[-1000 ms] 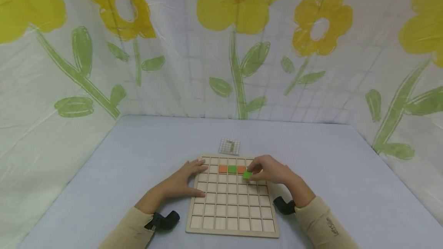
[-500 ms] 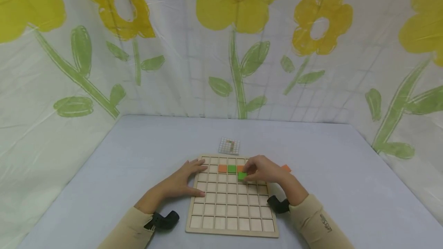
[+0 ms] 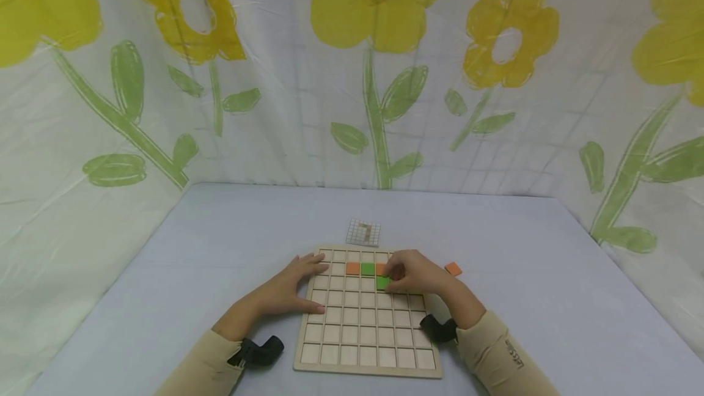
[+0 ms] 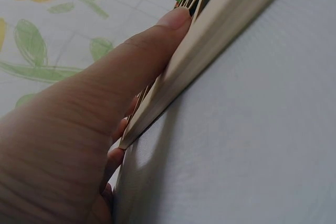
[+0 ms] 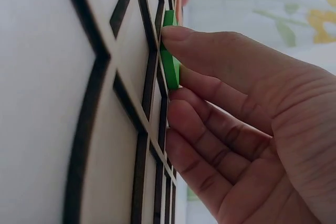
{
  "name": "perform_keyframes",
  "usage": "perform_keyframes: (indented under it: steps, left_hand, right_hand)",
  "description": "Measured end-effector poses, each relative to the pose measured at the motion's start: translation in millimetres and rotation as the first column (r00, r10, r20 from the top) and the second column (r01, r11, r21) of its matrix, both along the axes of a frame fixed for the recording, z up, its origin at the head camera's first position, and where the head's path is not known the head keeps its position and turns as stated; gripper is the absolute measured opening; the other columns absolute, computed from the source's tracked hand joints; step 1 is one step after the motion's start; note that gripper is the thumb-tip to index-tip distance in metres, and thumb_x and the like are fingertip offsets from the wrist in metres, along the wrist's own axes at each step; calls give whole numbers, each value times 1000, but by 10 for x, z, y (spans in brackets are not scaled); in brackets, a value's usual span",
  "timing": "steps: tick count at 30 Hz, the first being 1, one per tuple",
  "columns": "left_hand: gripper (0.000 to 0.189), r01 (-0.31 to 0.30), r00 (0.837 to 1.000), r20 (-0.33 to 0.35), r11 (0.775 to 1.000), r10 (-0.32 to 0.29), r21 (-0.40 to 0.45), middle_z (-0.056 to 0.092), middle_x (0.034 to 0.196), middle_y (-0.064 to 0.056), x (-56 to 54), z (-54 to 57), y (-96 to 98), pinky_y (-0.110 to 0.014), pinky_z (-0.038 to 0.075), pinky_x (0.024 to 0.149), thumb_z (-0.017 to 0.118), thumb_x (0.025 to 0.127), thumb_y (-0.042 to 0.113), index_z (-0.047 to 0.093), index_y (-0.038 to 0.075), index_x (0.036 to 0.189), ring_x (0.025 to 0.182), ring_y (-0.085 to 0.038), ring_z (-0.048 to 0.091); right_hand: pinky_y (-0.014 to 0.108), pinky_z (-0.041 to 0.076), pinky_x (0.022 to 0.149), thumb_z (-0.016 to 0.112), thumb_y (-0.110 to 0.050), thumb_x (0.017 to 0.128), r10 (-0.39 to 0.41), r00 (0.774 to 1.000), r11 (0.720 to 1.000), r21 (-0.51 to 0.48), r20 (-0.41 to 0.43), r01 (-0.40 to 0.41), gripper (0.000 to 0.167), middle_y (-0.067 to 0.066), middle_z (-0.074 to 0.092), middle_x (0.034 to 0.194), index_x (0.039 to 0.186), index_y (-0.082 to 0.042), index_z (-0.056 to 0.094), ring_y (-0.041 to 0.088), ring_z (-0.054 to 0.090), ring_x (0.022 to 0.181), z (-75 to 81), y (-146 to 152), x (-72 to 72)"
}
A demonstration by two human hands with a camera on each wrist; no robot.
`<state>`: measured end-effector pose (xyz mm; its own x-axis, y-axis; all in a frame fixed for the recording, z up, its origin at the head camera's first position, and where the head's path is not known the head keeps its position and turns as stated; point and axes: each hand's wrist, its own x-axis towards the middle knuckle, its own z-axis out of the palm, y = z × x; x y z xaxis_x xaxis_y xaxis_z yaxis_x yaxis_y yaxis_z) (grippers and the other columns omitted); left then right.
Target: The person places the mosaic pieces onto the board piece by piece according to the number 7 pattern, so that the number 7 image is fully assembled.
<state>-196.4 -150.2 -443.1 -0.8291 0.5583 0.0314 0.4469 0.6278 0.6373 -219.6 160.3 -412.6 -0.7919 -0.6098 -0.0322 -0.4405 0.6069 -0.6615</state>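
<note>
A wooden grid board (image 3: 359, 336) lies on the table with an orange tile (image 3: 353, 269), a green tile (image 3: 368, 269) and a partly covered orange tile (image 3: 380, 269) side by side in its second row. Just below the covered one, my right hand (image 3: 419, 274) pinches another green tile (image 3: 382, 283) between thumb and index finger. The right wrist view has that tile (image 5: 169, 64) tilted against the grid, thumb on its near face, other fingers curled loosely alongside. My left hand (image 3: 283, 288) rests on the board's left edge, fingers spread and thumb (image 4: 170, 24) on the frame.
A small card with a printed grid (image 3: 363, 233) lies behind the board. One loose orange tile (image 3: 453, 269) is on the table right of the board, beyond the right hand. A flower-patterned curtain (image 3: 275, 109) closes off the table's back.
My right hand has moved left with the green tile, bringing it down at the cell below the orange one. The loose orange tile at right has come into sight. My left hand stays put.
</note>
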Motion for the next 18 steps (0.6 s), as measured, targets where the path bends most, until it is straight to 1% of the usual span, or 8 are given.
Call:
perform_keyframes:
  steps: [10,18]
  left_hand:
    - [87,-1,1000,-6,1000,1,-12,27,153,-10,-1,-5,0,-51,4,119,76,68,52,45,11,138,144,-31,16]
    - [86,4,1000,-10,1000,-4,-9,27,153,-10,3,2,2,-51,4,119,76,68,51,45,11,138,144,-31,16]
  right_hand:
    - [18,51,64,76,-14,77,-8,1000,1000,-10,15,8,18,2,63,88,92,-7,70,7,57,76,20,-7,25]
    - [18,51,65,76,-14,77,-5,1000,1000,-2,8,5,18,2,63,89,92,-7,69,8,58,77,44,-9,45]
